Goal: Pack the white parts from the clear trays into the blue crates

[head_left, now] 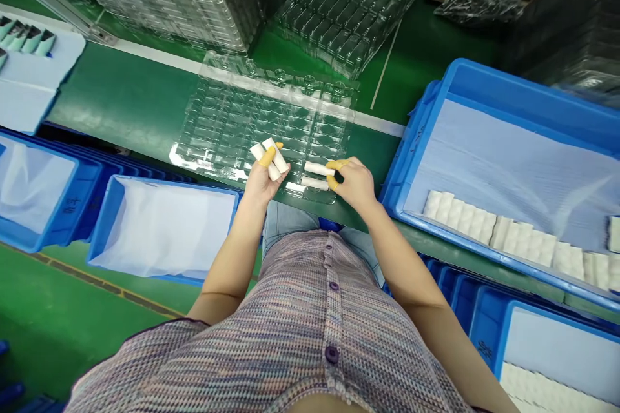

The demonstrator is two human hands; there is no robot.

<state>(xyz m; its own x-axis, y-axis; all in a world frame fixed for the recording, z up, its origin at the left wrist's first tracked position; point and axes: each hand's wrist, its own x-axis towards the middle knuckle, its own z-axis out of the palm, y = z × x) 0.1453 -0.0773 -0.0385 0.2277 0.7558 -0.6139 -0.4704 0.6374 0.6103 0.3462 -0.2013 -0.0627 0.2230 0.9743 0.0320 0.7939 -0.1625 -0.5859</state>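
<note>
A clear plastic blister tray point(252, 116) with many empty pockets lies on the green bench in front of me. My left hand point(261, 181), with yellow finger cots, is closed round two or three white cylindrical parts point(277, 156) over the tray's near edge. My right hand point(353, 184), also with yellow finger cots, pinches one white cylinder point(317, 169) over the tray's near row. Another white cylinder point(314, 183) lies in a pocket just below it.
A blue bin point(508, 97) at the right holds a row of white parts point(484, 222) along its near wall. Blue bins with white liners point(159, 226) stand at the lower left. Stacks of clear trays point(353, 6) sit at the back.
</note>
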